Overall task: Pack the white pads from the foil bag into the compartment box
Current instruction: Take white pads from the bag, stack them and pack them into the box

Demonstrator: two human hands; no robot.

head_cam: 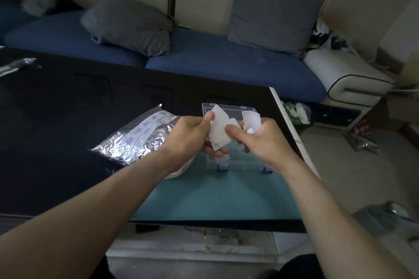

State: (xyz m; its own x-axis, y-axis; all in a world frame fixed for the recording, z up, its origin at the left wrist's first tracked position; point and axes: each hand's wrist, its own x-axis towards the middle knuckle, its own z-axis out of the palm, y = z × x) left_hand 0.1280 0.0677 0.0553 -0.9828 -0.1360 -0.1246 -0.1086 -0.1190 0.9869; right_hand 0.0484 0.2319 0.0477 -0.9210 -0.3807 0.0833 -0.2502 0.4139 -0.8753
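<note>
Hands meet above the clear compartment box [229,108], which sits open on the dark table [56,142] with its lid raised at the far side and two blue latches on its near edge. The left hand [192,136] holds a loose sheaf of white pads [221,130], its thumb pressed on top of them near the upper edge and its fingers curled underneath. The right hand [263,138] pinches the same sheaf with its thumb at the front, and more white pads stick up out of its curled fingers. One pad hangs below the left hand, over the box; whether it lies inside a compartment cannot be told. The foil bag [136,138] lies crumpled on the table just left of the left hand, its printed white strip facing up. A turquoise mat [215,195] covers the table's near part, under the box. Behind the table stands a blue sofa [226,63] with grey cushions.
</note>
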